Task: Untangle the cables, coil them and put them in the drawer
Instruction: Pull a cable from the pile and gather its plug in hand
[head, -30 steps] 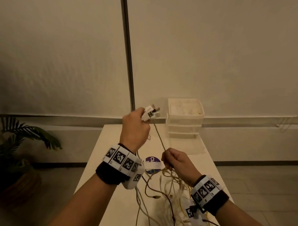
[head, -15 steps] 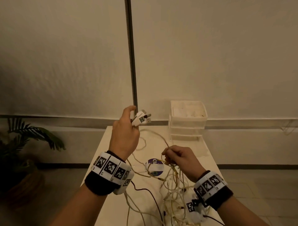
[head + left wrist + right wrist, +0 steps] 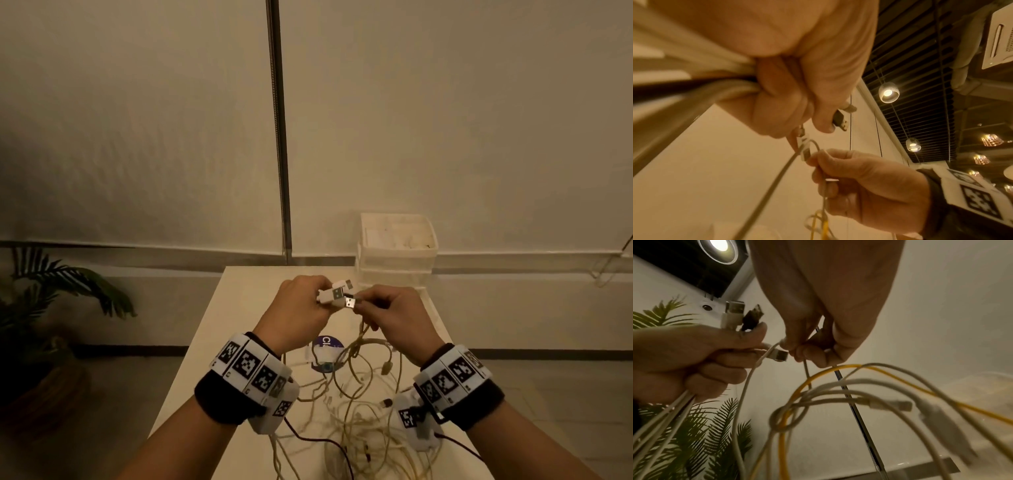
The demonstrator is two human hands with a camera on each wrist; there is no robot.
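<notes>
Head view: plugs (image 3: 337, 294) are gripped by the left hand (image 3: 301, 308); a cable (image 3: 363, 329) is pinched by the right hand (image 3: 394, 315) over the table's (image 3: 239, 308) middle.

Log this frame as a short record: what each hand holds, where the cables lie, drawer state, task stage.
left hand: grips a bunch of USB plugs, their cords running down from the fist
right hand: pinches a thin cord beside those plugs
cable tangle: loose on the table, a yellow cable knotted among white ones
drawer unit: at the table's far edge; contents unclear
stage: untangling; nothing coiled yet
</notes>
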